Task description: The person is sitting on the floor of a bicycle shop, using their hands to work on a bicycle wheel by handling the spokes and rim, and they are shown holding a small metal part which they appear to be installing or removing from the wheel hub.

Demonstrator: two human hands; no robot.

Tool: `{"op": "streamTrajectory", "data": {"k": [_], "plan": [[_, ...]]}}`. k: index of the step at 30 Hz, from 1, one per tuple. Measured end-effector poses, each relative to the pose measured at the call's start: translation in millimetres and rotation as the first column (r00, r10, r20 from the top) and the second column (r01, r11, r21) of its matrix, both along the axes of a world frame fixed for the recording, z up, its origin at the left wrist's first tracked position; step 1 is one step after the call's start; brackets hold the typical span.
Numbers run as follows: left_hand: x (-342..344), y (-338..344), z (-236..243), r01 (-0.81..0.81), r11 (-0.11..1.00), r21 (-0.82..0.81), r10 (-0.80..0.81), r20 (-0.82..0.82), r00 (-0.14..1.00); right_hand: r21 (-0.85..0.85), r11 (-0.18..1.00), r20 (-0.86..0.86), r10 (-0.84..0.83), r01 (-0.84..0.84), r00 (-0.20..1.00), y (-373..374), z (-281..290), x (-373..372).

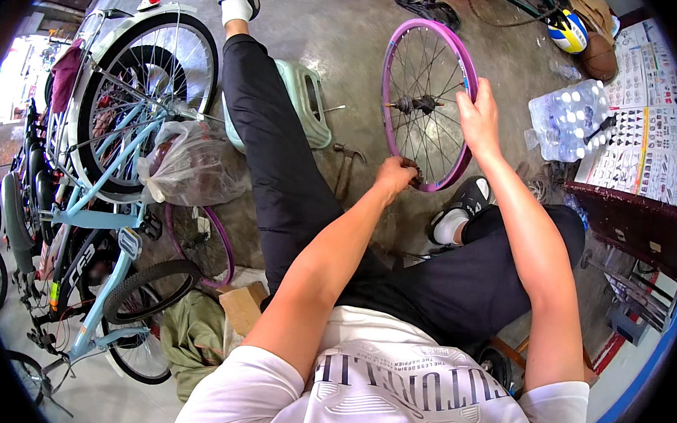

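In the head view I hold a purple spoked wheel rim (pixel 392 134) without a tyre upright above the floor, with its black hub (pixel 414 104) at the middle. My left hand (pixel 397 175) is closed on the lower left of the rim, its fingertips partly hidden there. My right hand (pixel 476 108) grips the rim's right side, thumb against its face. A claw hammer (pixel 345 164) lies on the floor left of the wheel, beside my stretched leg. A pale green plastic stool (pixel 310 108) stands beyond that leg.
Bicycles (pixel 126 162), a bagged bundle (pixel 188 166) and another purple wheel (pixel 222 242) crowd the left. At right are bottled water (pixel 565 120) and a dark red box (pixel 626 229) bearing printed sheets (pixel 640 131). A helmet (pixel 564 31) and bike frame (pixel 512 3) sit at top right.
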State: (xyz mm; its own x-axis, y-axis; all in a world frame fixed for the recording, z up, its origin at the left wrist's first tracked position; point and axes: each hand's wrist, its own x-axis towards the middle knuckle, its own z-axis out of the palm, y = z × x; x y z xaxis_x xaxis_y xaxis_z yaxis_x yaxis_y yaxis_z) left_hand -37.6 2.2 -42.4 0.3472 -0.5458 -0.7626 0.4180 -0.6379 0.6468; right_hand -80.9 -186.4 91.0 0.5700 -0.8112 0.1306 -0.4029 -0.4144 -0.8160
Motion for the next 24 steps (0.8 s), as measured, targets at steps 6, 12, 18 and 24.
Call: {"op": "streamTrajectory", "data": {"k": [6, 12, 18, 24], "plan": [[-0.7, -9.3, -6.9, 0.031, 0.999, 0.013, -0.031, -0.034, 0.999, -0.035, 0.999, 0.013, -0.004, 0.004, 1.000, 7.6, -1.2, -0.3], [3.8, -15.6, -14.9, 0.128, 0.991, 0.040, -0.129, 0.039, 0.991, 0.015, 1.000, 0.001, -0.019, 0.019, 1.000, 7.3, 3.4, -0.7], [7.5, -18.7, -16.2, 0.216, 0.976, 0.035, -0.218, 0.101, 0.971, -0.021, 1.000, -0.018, 0.002, -0.002, 1.000, 5.9, 1.8, -0.2], [5.6, -29.5, 0.7, 0.116, 0.988, 0.099, -0.121, 0.045, 0.992, -0.042, 0.999, -0.025, 0.005, -0.006, 1.000, 6.8, 3.7, 4.2]]}}
